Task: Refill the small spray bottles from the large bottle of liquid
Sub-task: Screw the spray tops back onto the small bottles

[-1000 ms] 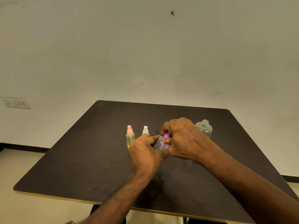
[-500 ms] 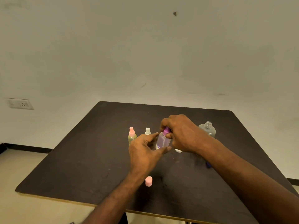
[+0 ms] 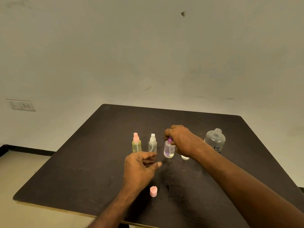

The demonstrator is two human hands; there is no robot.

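Three small spray bottles stand in a row on the dark table (image 3: 82,162). The left one (image 3: 136,143) has a pink sprayer and yellowish liquid; the middle one (image 3: 152,143) is clear with a white sprayer. My right hand (image 3: 181,140) pinches the purple sprayer top of the third bottle (image 3: 169,149), which stands upright. My left hand (image 3: 141,167) hovers in front of the row, fingers loosely curled, holding nothing. The large clear bottle (image 3: 214,140) stands uncapped at the right.
A pink cap (image 3: 153,191) lies on the table near my left forearm. A small white cap (image 3: 185,157) sits under my right wrist. A wall socket (image 3: 23,105) is on the wall at left.
My left hand has let go of the purple-topped bottle and drawn back toward me. The bottle now stands on the table, with my right hand still on its top.
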